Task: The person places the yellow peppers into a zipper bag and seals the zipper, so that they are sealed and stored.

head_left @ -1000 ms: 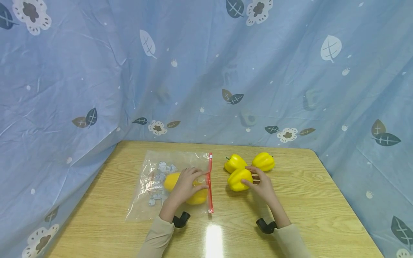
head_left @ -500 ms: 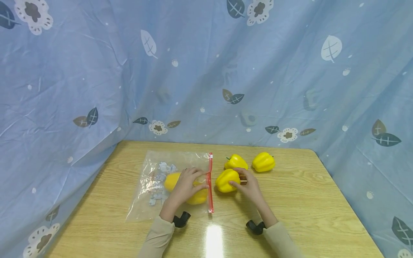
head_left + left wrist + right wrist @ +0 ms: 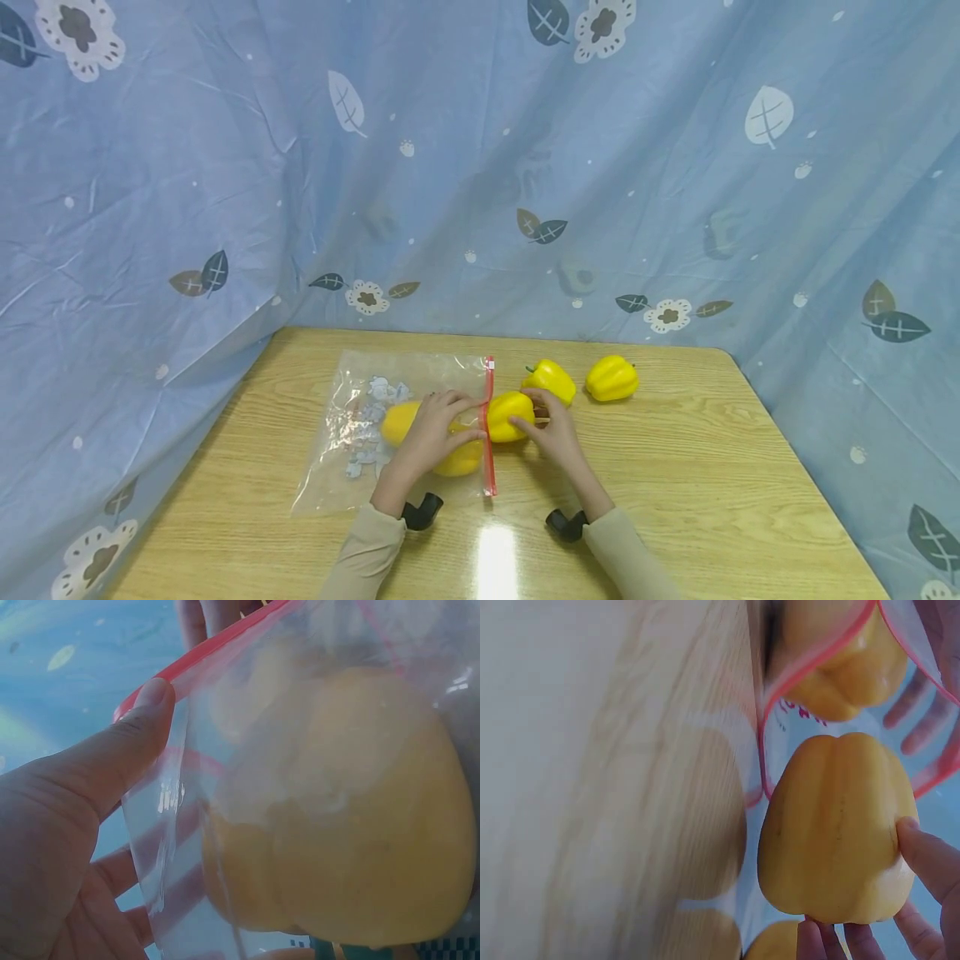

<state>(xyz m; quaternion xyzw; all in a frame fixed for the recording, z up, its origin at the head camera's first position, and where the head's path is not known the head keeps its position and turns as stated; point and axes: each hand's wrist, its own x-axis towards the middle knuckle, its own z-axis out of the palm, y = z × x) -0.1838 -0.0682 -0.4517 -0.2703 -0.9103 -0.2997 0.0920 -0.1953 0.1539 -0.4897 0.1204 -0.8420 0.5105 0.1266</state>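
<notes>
My left hand (image 3: 430, 435) holds the mouth edge of a clear zip bag (image 3: 322, 475) with a red zipper. In the left wrist view the thumb (image 3: 142, 731) lies on the red strip, with fingers behind the film. Yellow bell peppers (image 3: 460, 462) lie inside the bag, partly covered by that hand. My right hand (image 3: 555, 429) grips another yellow bell pepper (image 3: 508, 417), thumb on one side and fingers at its stem end. Its blunt end is right at the bag's mouth, which stands parted in the right wrist view.
Behind the right hand sits a yellow bell pepper (image 3: 552, 379) with a green stem, and a further bell pepper (image 3: 612, 378) lies to its right. The wooden table (image 3: 697, 492) ends at a blue patterned curtain (image 3: 465, 167).
My right hand has carried its bell pepper leftward from beside the other loose peppers to the bag's mouth. The left hand and the bag have stayed in place.
</notes>
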